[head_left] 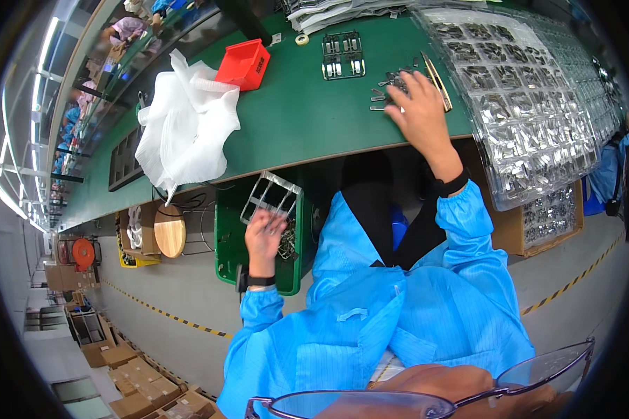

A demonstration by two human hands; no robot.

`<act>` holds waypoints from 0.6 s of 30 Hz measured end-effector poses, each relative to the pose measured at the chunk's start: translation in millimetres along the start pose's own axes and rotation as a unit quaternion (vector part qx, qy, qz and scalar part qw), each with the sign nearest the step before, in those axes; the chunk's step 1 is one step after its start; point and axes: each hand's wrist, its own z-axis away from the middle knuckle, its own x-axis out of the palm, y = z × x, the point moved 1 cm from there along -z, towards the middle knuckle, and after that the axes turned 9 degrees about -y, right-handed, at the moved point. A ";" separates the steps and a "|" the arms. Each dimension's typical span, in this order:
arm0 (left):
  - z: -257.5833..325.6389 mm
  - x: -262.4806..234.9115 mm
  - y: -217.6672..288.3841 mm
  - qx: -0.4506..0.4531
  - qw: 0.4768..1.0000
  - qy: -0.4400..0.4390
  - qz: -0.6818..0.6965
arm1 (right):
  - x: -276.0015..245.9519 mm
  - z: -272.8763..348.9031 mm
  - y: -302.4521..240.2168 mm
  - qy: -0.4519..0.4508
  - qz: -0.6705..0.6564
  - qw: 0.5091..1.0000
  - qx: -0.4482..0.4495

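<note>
My left hand (pixel 264 241) is closed on the lower edge of a rectangular silvery metal frame (pixel 281 196) with crossbars. The frame is tilted above a green bin (pixel 230 241) that holds metal scraps. On the green tabletop, my right hand (pixel 421 112) reaches over a small pile of dark and silvery metal pieces (pixel 393 82), fingers spread. Whether its fingertips touch the pieces I cannot tell. Gold-coloured tweezers (pixel 437 80) lie just right of that hand. Farther back sits a dark fixture (pixel 343 56) with silvery parts on it.
A red box (pixel 243 64) and crumpled white foam sheet (pixel 185 119) lie on the table's left. Clear compartment trays (pixel 517 105) full of metal parts overhang the table edge at right. Below stand a cardboard box (pixel 553 220) and a round wooden stool top (pixel 170 229).
</note>
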 end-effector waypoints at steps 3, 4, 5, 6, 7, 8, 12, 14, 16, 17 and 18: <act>39.6 -84.8 -4.8 -0.007 0.996 0.087 -0.016 | 11.3 -0.1 -3.4 -0.036 0.033 0.999 -0.018; 46.0 -108.6 -9.7 -0.007 0.997 0.077 -0.014 | 15.0 -1.3 -1.6 -0.050 0.029 0.998 -0.022; 52.1 -132.3 -15.4 -0.024 0.984 0.178 -0.004 | 17.7 -4.0 3.0 -0.048 0.045 0.998 -0.018; 57.5 -153.7 -21.2 -0.040 0.959 0.279 0.007 | 20.6 -6.7 8.2 -0.059 0.046 0.997 -0.008; 60.4 -171.3 -28.6 -0.083 0.938 0.335 -0.008 | 23.2 -10.7 13.8 -0.062 0.079 0.995 0.001; 60.6 -186.5 -36.7 -0.122 0.913 0.388 -0.026 | 24.9 -14.4 19.7 -0.079 0.112 0.990 0.019; 45.0 -224.3 -57.5 -0.184 0.899 0.392 -0.061 | 20.1 -22.2 29.8 -0.055 0.044 0.996 0.047; 32.8 -230.6 -62.0 -0.189 0.905 0.371 -0.093 | 15.6 -29.8 25.2 -0.025 0.056 0.998 0.027; 25.7 -230.6 -63.7 -0.196 0.902 0.360 -0.136 | 15.1 -42.9 16.3 -0.040 -0.058 0.998 0.002; 21.4 -228.4 -64.2 -0.234 0.870 0.366 -0.232 | 16.1 -49.9 10.1 -0.032 -0.061 0.998 -0.008; 16.3 -225.3 -62.8 -0.263 0.828 0.368 -0.331 | 19.7 -58.1 3.0 -0.066 -0.057 0.996 -0.030</act>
